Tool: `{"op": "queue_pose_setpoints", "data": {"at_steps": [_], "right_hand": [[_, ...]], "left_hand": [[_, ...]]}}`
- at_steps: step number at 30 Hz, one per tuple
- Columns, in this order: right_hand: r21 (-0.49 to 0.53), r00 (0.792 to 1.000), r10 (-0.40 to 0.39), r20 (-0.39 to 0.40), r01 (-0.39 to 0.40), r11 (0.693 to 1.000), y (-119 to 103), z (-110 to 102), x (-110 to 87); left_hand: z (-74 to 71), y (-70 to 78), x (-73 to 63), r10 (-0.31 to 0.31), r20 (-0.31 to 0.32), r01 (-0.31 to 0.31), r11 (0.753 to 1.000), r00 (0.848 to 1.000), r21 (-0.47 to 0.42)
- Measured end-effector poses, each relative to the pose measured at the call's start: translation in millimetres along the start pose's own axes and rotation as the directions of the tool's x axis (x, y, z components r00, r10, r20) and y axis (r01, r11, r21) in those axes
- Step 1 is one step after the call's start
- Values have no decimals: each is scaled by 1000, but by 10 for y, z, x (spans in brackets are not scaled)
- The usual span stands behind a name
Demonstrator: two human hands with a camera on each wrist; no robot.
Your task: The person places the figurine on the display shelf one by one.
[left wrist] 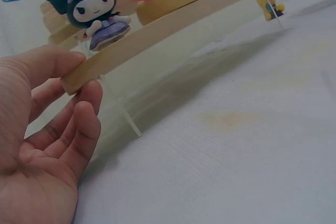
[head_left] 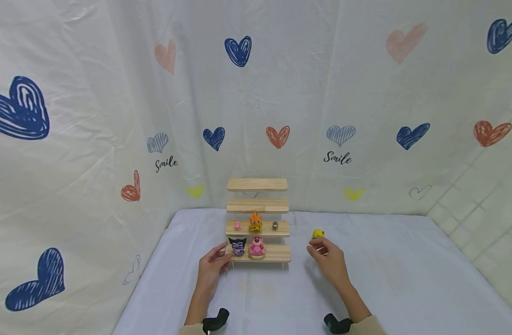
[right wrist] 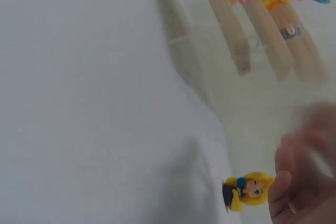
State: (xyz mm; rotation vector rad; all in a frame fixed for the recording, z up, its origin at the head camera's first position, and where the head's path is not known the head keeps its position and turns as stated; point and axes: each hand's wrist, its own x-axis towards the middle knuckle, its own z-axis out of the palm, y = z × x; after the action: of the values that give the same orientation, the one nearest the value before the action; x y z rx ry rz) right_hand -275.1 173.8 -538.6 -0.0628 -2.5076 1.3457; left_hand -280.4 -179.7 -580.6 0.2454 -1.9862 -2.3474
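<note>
A tiered wooden display shelf (head_left: 277,252) stands on the white cloth. My left hand (head_left: 210,267) grips the left end of its lowest board, thumb above and fingers below in the left wrist view. On that board sit a purple and black figurine (left wrist: 94,10) and a pink bear figurine (head_left: 257,249). The tier above carries an orange and yellow figurine (head_left: 255,222), a tiny pink one (head_left: 237,226) and a tiny grey one (head_left: 275,225). Right of the shelf stands a yellow-haired figurine (right wrist: 252,188). My right hand (head_left: 330,261) hovers near it, fingers loosely bent, holding nothing.
The upper two boards (head_left: 257,205) of the shelf bear no figurines. Behind the table hangs a white curtain (head_left: 306,186) printed with hearts. White cloth (head_left: 386,270) covers the table on both sides of the shelf.
</note>
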Motion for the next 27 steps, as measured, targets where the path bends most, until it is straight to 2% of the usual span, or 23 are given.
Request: {"op": "queue_pose_setpoints", "data": {"at_steps": [8, 16, 20, 27], "right_hand": [[16, 991, 131, -23, -131, 991, 252, -220, 204], [36, 972, 204, 118, -209, 977, 442, -248, 368], [7, 964, 202, 172, -207, 978, 500, -228, 444], [-10, 970, 139, 202, -140, 990, 536, -208, 558]], "left_hand": [[-7, -16, 8, -1, 1, 1, 1000, 1000, -10], [-9, -24, 9, 3, 4, -3, 1000, 1000, -14], [-12, -24, 9, 5, 7, -5, 1000, 1000, -9], [-6, -22, 6, 3, 3, -3, 1000, 1000, -10]]}}
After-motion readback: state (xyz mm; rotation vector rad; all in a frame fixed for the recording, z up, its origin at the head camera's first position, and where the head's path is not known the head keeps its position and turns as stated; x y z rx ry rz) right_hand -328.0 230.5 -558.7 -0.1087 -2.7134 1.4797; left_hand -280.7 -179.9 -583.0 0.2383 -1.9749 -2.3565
